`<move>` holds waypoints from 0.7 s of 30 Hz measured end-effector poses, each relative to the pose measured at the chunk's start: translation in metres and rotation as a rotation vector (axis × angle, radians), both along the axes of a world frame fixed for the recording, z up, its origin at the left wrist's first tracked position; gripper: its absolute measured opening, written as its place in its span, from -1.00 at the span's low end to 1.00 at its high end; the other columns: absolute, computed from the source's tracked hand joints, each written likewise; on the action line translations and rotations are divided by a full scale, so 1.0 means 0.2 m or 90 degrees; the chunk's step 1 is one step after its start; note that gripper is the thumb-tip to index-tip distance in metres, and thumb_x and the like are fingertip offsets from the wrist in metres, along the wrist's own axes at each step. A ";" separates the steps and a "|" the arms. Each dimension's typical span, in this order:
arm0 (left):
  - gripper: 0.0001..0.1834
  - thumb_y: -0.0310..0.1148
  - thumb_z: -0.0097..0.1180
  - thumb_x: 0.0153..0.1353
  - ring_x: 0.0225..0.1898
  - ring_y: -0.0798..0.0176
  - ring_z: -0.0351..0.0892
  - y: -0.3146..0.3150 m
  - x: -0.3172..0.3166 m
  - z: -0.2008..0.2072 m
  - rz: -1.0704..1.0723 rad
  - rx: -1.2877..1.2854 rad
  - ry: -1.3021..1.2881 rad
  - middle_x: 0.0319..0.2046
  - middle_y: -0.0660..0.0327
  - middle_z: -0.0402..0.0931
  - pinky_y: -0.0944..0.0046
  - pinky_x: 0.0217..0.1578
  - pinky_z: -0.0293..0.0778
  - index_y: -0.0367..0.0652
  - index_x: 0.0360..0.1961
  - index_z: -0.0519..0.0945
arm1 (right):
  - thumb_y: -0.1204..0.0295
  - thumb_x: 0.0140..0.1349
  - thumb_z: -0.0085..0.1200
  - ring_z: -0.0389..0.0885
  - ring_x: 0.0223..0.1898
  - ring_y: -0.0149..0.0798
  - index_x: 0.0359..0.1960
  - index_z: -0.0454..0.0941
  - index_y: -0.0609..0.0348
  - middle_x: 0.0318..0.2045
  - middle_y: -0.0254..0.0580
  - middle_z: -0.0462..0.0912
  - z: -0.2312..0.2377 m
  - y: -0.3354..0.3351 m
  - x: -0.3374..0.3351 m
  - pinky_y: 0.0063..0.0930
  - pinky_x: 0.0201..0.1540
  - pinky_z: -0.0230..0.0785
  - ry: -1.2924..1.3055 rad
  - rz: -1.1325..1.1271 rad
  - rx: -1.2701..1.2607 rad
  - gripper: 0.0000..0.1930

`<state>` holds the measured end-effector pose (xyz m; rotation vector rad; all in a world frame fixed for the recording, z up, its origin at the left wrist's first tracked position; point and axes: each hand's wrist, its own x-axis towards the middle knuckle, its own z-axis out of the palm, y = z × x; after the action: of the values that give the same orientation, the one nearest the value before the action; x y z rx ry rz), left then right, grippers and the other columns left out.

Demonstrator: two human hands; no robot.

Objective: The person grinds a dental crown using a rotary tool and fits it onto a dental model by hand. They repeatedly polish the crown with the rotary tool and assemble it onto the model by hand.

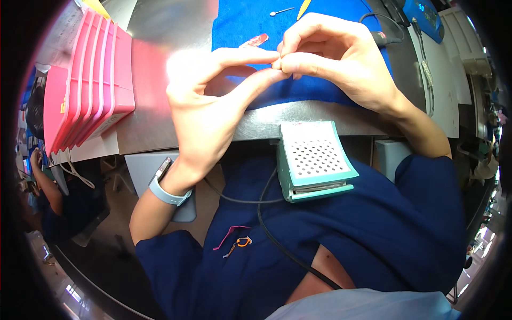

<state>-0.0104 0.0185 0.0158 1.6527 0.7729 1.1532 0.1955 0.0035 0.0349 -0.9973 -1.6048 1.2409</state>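
Over a blue cloth (314,92), my left hand (210,104) and my right hand (344,61) meet fingertip to fingertip. Both pinch something tiny that the fingers mostly hide, and its kind does not show. Just beyond the left fingers lies a small clear-and-red piece (256,41) on the cloth. Farther back are a thin metal bit with a pale head (281,11) and a slim yellow tool (304,8). Beside my right hand rests a dark handpiece (383,38) with a cord.
A green box with a perforated white top (319,152) juts from the metal table's (160,90) near edge. Pink stacked trays (90,85) stand at left, and a blue control unit (425,20) sits far right. Black cables (266,224) cross my lap. Another person's arm (47,181) shows far left.
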 end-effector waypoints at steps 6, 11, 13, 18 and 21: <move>-0.78 -0.62 0.30 0.03 -0.15 0.25 0.67 0.00 0.00 -0.02 -0.040 0.004 -0.038 -0.31 0.12 0.69 0.10 0.14 0.43 -0.29 -0.24 0.69 | 0.62 0.21 0.14 0.64 -0.21 -0.35 -0.22 0.55 0.34 -0.29 -0.17 0.61 0.00 -0.01 0.01 -0.49 -0.08 0.51 0.007 -0.014 -0.036 -0.89; -0.74 -0.63 0.26 0.11 -0.27 0.40 0.62 0.01 -0.04 -0.03 -0.030 0.064 -0.006 -0.20 0.15 0.63 0.51 -0.40 0.47 -0.27 -0.13 0.65 | 0.62 0.20 0.14 0.64 -0.22 -0.35 -0.21 0.55 0.35 -0.28 -0.13 0.62 0.04 -0.01 -0.01 -0.49 -0.11 0.51 0.058 0.009 -0.051 -0.86; -0.74 -0.62 0.26 0.12 -0.28 0.42 0.59 0.01 -0.04 -0.03 -0.017 0.067 0.000 -0.18 0.16 0.63 0.52 -0.43 0.44 -0.25 -0.13 0.65 | 0.61 0.20 0.14 0.64 -0.23 -0.34 -0.19 0.56 0.36 -0.27 -0.12 0.63 0.03 -0.02 0.00 -0.49 -0.12 0.51 0.065 0.003 -0.061 -0.85; -0.74 -0.63 0.22 0.15 -0.30 0.44 0.54 0.01 -0.04 -0.05 -0.094 0.035 -0.060 -0.09 0.09 0.58 0.51 -0.45 0.41 -0.26 -0.10 0.64 | 0.64 0.16 0.16 0.64 -0.25 -0.32 -0.18 0.56 0.38 -0.26 -0.10 0.63 0.03 -0.03 0.00 -0.48 -0.15 0.53 0.026 -0.006 -0.096 -0.82; -0.74 -0.63 0.20 0.16 -0.30 0.44 0.52 0.01 -0.04 -0.04 -0.117 0.063 -0.065 -0.06 0.07 0.56 0.51 -0.44 0.41 -0.28 -0.09 0.64 | 0.68 0.13 0.15 0.65 -0.27 -0.32 -0.20 0.57 0.38 -0.28 -0.10 0.64 0.06 -0.05 0.00 -0.47 -0.16 0.54 0.103 0.036 -0.140 -0.82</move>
<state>-0.0184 0.0205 0.0077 1.6938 0.4964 1.1495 0.1948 -0.0055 0.0467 -0.9633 -1.4024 1.5216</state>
